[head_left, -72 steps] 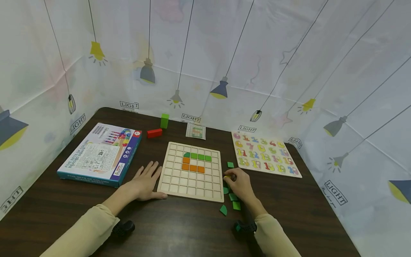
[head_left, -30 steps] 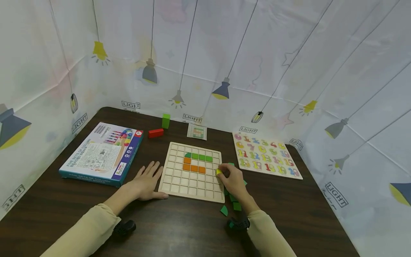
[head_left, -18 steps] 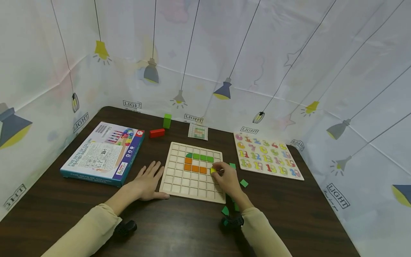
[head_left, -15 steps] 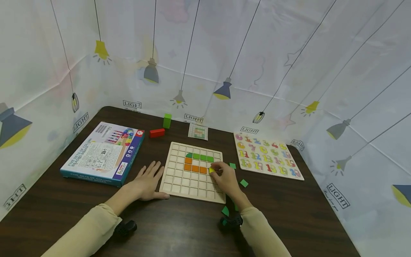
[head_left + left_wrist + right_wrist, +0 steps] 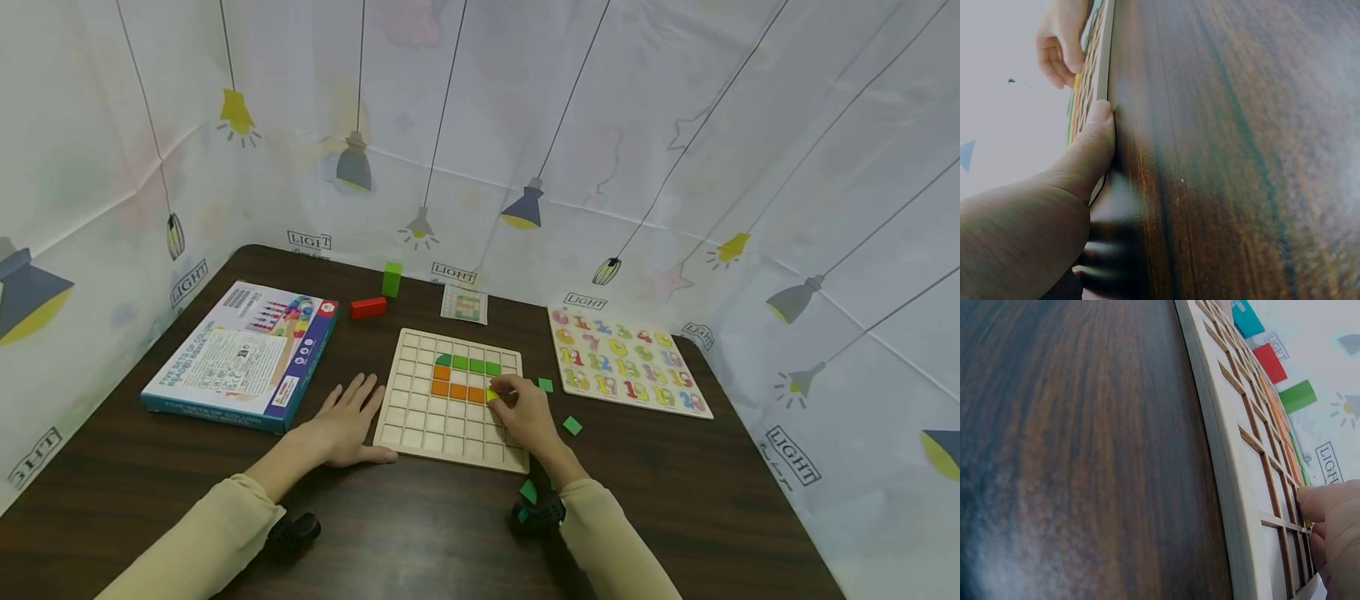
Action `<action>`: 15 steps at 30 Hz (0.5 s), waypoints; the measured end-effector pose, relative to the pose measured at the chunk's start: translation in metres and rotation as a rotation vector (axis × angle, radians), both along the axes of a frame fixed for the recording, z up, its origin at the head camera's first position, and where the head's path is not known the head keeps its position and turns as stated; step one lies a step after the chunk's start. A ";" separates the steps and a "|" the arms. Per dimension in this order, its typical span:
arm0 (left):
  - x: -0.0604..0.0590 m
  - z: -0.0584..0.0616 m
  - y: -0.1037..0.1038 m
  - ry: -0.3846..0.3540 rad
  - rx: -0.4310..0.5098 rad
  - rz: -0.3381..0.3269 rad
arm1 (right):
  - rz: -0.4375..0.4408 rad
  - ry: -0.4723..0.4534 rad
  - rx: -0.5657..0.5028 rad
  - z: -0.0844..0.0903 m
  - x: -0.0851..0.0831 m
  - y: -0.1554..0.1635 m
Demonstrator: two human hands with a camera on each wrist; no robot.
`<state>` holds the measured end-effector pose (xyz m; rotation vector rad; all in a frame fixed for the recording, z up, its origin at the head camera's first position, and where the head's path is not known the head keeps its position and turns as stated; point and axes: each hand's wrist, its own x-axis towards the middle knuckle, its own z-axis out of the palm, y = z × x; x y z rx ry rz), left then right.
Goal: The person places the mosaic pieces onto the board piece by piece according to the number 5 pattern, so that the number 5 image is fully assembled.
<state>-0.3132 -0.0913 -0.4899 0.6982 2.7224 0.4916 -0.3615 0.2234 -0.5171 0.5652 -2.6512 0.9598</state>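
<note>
My right hand [image 5: 525, 414] pinches a yellow tile [image 5: 491, 395] at the right end of an orange row on the wooden grid board [image 5: 427, 422]. Fingers partly cover the tile, so I cannot tell whether it lies fully in its cell. Orange tiles [image 5: 457, 391] form an L, and above them runs a green row [image 5: 477, 365] with a rounded dark green piece [image 5: 444, 360] at its left end. My left hand [image 5: 345, 429] lies spread on the table, its thumb [image 5: 1099, 112] against the board's edge in the left wrist view.
Loose green tiles [image 5: 572, 426] lie right of the board, some hidden by the right arm. A boxed set [image 5: 240, 358] lies at left, a number puzzle [image 5: 630, 362] at right. Behind are a red block [image 5: 368, 307], a green block [image 5: 392, 279] and a pattern card [image 5: 464, 305].
My right hand has carried the yellow tile leftward from beside the board onto the grid, next to the orange row. In the last half second it barely moved. The left hand stays in place.
</note>
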 end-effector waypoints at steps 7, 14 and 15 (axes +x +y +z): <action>0.000 0.003 0.001 -0.006 -0.007 0.005 | -0.007 -0.012 -0.005 0.002 0.001 -0.001; 0.001 0.004 0.001 -0.003 -0.026 0.014 | -0.002 -0.026 -0.017 0.006 0.003 0.001; 0.001 0.004 0.001 -0.003 -0.028 0.015 | -0.001 -0.019 -0.020 0.007 0.002 0.002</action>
